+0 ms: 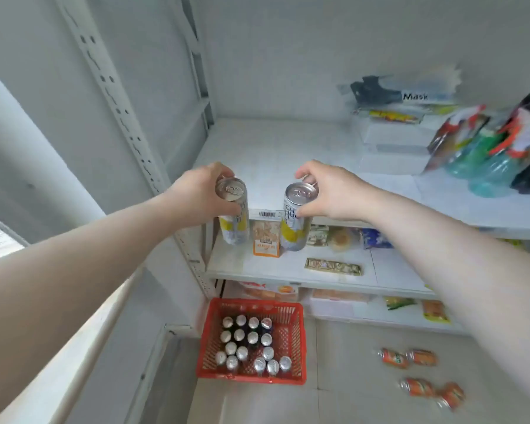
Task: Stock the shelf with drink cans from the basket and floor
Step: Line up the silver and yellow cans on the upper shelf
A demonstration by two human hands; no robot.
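My left hand (201, 194) grips the top of a tall silver and yellow can (234, 221). My right hand (328, 194) holds a second can of the same kind (294, 223) by its rim. Both cans hang upright just in front of the white upper shelf (276, 160), at its front left part. Down on the floor stands a red basket (291, 338) with several upright cans (251, 341) in it. Several orange cans (421, 358) lie on their sides on the floor to the right of the basket.
The upper shelf carries white boxes (395, 139), a mask packet (407, 94) and coloured pouches (490, 148) at its right. The shelf below holds an orange snack box (266, 240) and flat packets (332, 266). A perforated shelf post (129, 117) rises at the left.
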